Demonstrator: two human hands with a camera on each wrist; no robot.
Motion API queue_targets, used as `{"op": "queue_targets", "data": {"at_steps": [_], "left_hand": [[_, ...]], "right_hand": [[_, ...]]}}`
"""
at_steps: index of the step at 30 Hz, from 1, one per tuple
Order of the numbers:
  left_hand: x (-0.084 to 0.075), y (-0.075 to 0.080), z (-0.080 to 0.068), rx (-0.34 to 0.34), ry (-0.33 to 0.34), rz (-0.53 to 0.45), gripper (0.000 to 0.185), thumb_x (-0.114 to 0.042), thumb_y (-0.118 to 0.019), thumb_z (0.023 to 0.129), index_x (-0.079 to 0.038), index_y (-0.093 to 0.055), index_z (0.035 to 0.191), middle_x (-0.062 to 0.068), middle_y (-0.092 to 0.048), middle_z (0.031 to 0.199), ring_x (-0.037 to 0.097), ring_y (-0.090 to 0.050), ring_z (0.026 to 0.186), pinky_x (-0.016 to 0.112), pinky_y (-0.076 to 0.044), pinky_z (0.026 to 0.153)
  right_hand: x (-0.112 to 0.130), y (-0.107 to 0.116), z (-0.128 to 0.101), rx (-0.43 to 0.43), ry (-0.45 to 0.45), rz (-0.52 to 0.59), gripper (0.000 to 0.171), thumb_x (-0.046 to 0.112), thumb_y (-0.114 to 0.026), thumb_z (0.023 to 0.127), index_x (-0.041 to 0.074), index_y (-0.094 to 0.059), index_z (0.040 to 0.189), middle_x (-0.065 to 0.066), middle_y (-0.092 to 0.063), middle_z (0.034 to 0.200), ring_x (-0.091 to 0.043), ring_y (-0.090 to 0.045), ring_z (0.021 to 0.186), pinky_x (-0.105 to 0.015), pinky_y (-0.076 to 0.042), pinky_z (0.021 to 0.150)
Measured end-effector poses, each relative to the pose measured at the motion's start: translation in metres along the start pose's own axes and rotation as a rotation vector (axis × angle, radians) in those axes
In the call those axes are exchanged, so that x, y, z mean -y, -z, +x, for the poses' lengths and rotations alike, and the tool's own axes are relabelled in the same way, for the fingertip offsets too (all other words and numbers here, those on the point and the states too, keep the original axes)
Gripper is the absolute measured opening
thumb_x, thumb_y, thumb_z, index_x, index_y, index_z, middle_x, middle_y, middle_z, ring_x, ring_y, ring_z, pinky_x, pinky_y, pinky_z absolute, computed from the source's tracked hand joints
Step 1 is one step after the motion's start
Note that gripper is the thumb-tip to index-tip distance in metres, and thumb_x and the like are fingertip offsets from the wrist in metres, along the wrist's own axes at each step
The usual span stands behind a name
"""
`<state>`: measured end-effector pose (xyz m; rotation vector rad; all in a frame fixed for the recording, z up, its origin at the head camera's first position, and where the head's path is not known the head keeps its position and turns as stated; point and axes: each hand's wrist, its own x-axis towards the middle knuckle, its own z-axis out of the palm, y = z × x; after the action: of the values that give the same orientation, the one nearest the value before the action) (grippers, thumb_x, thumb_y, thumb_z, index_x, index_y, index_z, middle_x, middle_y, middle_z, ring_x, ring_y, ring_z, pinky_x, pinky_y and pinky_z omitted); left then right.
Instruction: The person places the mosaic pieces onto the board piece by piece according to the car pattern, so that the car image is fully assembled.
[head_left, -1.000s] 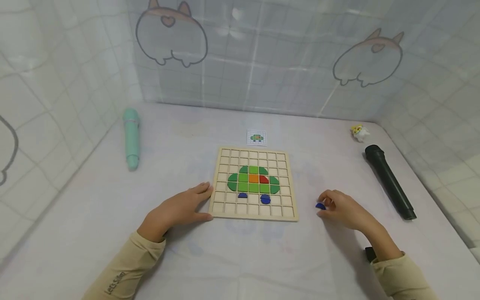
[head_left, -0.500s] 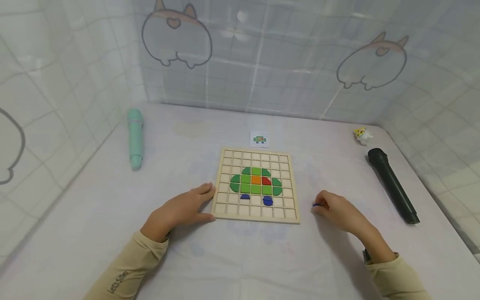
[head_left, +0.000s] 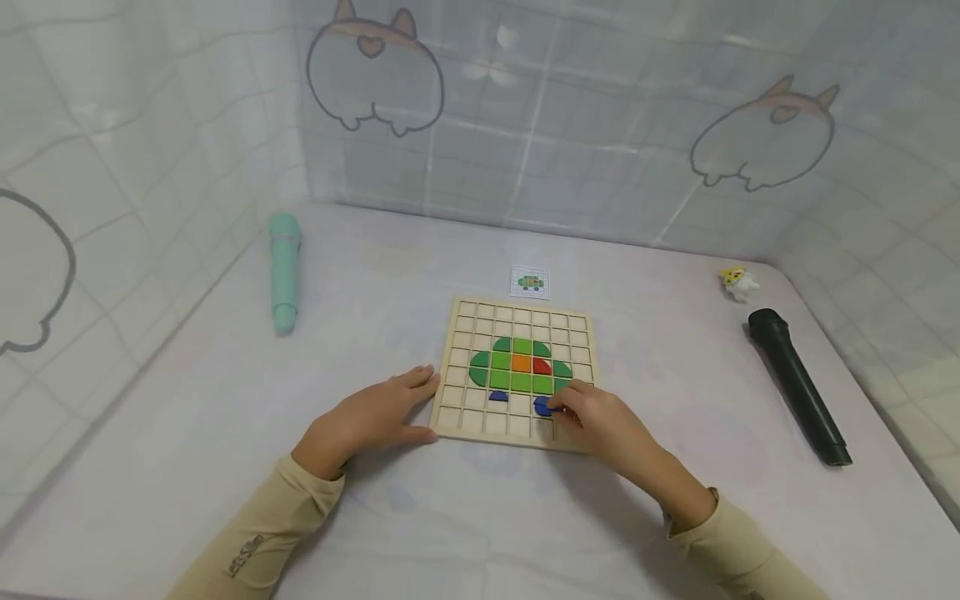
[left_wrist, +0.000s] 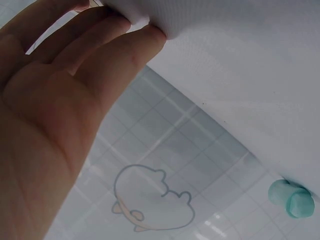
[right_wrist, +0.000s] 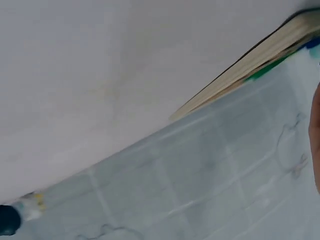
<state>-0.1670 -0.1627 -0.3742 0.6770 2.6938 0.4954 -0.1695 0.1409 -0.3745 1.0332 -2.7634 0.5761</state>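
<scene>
A square wooden grid board (head_left: 487, 439) lies mid-table in the head view. On it, green pieces (head_left: 522, 382) surround an orange square (head_left: 521, 362) and a red piece (head_left: 542, 367). Below them sit a blue half-circle (head_left: 498, 397) and, further right, a round pair of blue half-circles (head_left: 542, 407). My left hand (head_left: 372, 414) rests against the board's left edge, fingers extended. Over the lower right of the board, my right hand (head_left: 611, 429) pinches a blue half-circle piece, now mostly hidden by the fingers. Only a sliver of that hand (right_wrist: 315, 135) enters the right wrist view.
Behind the board lies a small picture card (head_left: 530, 282) with a similar coloured figure. A mint-green microphone (head_left: 284, 275) is at left, a black microphone (head_left: 798, 387) at right. Near the back right corner stands a small figurine (head_left: 739, 284). Patterned sheets enclose the table.
My right hand has carried the blue half-circle piece left from the table onto the board's lower right. My left hand stays at the board's edge. The head view has shifted slightly.
</scene>
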Motion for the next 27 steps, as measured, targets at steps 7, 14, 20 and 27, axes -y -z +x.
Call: {"op": "queue_targets", "data": {"at_steps": [7,14,20,27], "left_hand": [[-0.002,0.002,-0.001,-0.001,0.002,0.008,0.074,-0.033,-0.071,0.086,0.004,-0.039,0.142,0.021,-0.03,0.148,0.034,-0.026,0.137,0.046,-0.029,0.106],[0.0,0.001,0.0,-0.013,-0.012,0.019,0.073,-0.032,-0.071,0.086,0.005,-0.04,0.141,0.022,-0.032,0.148,0.034,-0.028,0.136,0.046,-0.029,0.106],[0.0,0.002,0.0,-0.014,-0.016,0.017,0.074,-0.032,-0.071,0.086,0.005,-0.04,0.141,0.022,-0.032,0.148,0.035,-0.028,0.136,0.046,-0.03,0.105],[0.001,0.0,0.001,-0.011,-0.01,0.021,0.074,-0.032,-0.072,0.086,0.005,-0.04,0.141,0.022,-0.032,0.148,0.034,-0.028,0.136,0.046,-0.03,0.105]], "right_hand": [[0.022,-0.02,0.021,-0.076,0.184,-0.175,0.015,0.001,-0.076,0.076,0.007,-0.063,0.08,0.002,-0.057,0.074,-0.011,-0.055,0.065,-0.022,-0.049,0.056],[0.033,-0.029,0.041,-0.045,0.306,-0.34,0.018,-0.003,-0.076,0.075,0.005,-0.061,0.08,-0.001,-0.053,0.07,-0.011,-0.051,0.058,-0.021,-0.043,0.047],[0.036,-0.033,0.047,0.004,0.305,-0.399,0.017,-0.002,-0.077,0.075,0.006,-0.063,0.08,-0.002,-0.054,0.071,-0.013,-0.052,0.059,-0.023,-0.045,0.049],[0.041,-0.032,0.046,0.045,0.298,-0.412,0.016,0.0,-0.078,0.075,0.005,-0.068,0.087,-0.004,-0.062,0.081,-0.015,-0.059,0.069,-0.024,-0.051,0.057]]}}
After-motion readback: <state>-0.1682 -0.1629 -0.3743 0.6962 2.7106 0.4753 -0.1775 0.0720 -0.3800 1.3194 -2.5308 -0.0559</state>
